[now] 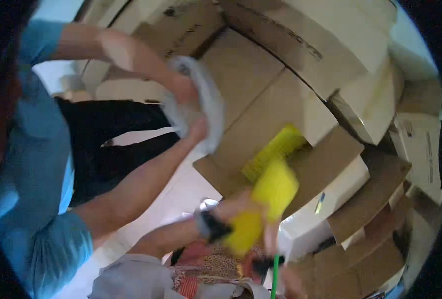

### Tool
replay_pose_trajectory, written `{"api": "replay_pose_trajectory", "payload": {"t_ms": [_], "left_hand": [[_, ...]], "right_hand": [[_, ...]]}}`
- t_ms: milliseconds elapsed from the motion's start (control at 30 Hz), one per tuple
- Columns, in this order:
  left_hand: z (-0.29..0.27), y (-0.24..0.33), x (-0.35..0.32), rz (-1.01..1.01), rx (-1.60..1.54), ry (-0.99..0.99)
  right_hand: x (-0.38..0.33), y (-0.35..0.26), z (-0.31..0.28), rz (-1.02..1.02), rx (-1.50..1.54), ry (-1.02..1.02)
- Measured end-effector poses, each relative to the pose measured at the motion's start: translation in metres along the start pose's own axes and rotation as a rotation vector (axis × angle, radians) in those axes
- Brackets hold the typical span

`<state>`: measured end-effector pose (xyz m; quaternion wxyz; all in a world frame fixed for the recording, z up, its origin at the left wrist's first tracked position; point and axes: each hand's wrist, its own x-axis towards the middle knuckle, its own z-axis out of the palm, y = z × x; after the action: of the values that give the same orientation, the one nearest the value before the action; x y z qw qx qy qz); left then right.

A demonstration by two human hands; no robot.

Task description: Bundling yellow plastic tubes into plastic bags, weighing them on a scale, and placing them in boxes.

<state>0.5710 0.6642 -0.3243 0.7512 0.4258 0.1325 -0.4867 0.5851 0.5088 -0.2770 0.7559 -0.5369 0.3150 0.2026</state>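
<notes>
The blue sleeve point(36, 189) fills the left edge, nearest the lens, and belongs to the wearer, whose 2 bare forearms reach up toward the middle. Both hands close on 1 pale grey cloth point(201, 99): the left hand point(183, 89) grips its upper part, the right hand point(198, 129) pinches its lower fold, fingers mostly buried in fabric. Below, a second person's 2 arms enter from the bottom edge, blurred by motion; one wrist carries a dark watch point(212, 226). Their hands clutch a yellow thing point(266, 199), too smeared to name, just under a yellow ribbed piece point(278, 149) lying in an open cardboard box point(261, 109). A thin green rod point(275, 276) is cut off at the bottom. Stacked cartons point(370, 214) curve along the right, their number unclear.
</notes>
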Motion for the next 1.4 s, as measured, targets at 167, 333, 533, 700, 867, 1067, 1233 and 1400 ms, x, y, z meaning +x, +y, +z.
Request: {"api": "replay_pose_trajectory", "payload": {"t_ms": [167,333,533,700,867,1067,1233,1400], "left_hand": [[0.076,-0.017,-0.127,-0.066,-0.227,0.061],[0.086,0.096,-0.094,0.061,-0.271,0.370],[0.054,0.110,-0.101,0.379,-0.393,0.413],[0.013,0.116,-0.110,0.350,-0.480,0.458],[-0.028,0.101,-0.127,0.329,-0.398,0.535],[-0.040,0.072,-0.138,0.165,-0.482,0.574],[-0.045,0.067,-0.131,0.175,-0.541,0.590],[-0.047,0.072,-0.118,0.137,-0.644,0.567]], "right_hand": [[-0.032,0.050,-0.003,-0.873,0.254,-0.614],[-0.041,-0.035,0.012,0.105,-0.169,-0.466],[-0.003,-0.052,0.065,-0.128,-0.372,-0.585],[0.019,-0.057,0.115,-0.090,-0.284,-0.650],[0.029,-0.038,0.146,-0.024,-0.344,-0.736],[0.035,0.037,0.140,-0.018,-0.241,-0.772],[0.039,0.033,0.138,0.086,-0.197,-0.724],[0.057,0.031,0.134,0.136,-0.291,-0.753]]}}
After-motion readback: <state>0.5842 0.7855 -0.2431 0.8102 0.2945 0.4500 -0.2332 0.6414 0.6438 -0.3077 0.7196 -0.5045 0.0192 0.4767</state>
